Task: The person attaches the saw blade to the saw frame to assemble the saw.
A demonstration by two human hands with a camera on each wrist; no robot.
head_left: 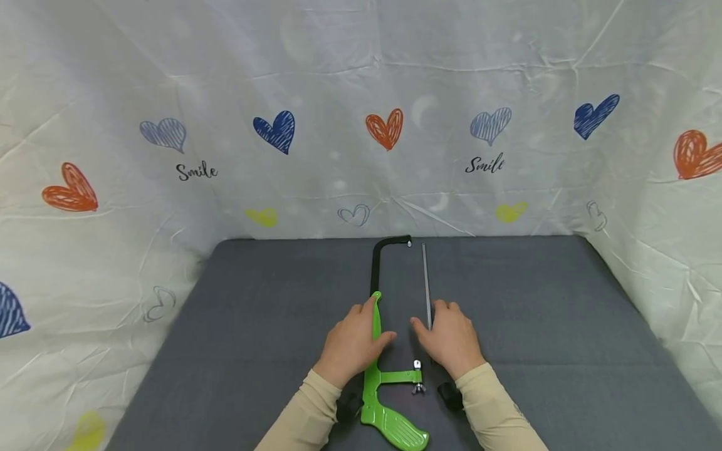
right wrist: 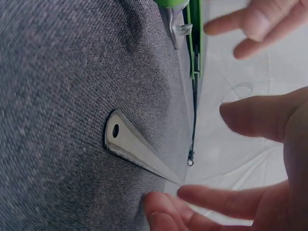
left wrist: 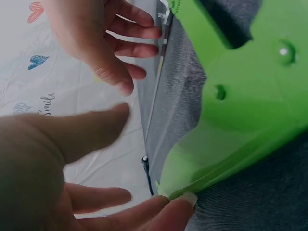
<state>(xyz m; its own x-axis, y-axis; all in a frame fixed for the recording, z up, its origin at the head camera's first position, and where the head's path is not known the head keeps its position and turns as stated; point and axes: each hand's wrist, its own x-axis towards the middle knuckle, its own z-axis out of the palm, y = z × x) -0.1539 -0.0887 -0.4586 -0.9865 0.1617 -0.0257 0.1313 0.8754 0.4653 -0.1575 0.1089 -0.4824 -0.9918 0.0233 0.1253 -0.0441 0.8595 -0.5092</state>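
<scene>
A green hacksaw frame [head_left: 370, 398] with a black front bow [head_left: 375, 269] lies on the grey cloth, its handle toward me. My left hand [head_left: 351, 343] is over its left side, thumb spread away. In the left wrist view its fingertips [left wrist: 180, 211] touch the edge of the green frame [left wrist: 240, 110]. To the right, a thin hacksaw blade [head_left: 425, 275] lies apart from the frame, roughly parallel to it. My right hand [head_left: 451, 338] hovers over the blade's near part, fingers loosely bent. The right wrist view shows the blade's holed end [right wrist: 126, 137], with nothing gripped.
A wing nut [head_left: 418, 388] and a blade pin sit on the frame's short arm, between my forearms. The grey cloth [head_left: 271, 300] covers the table. White sheeting [head_left: 327, 81] with hearts hangs behind and on both sides.
</scene>
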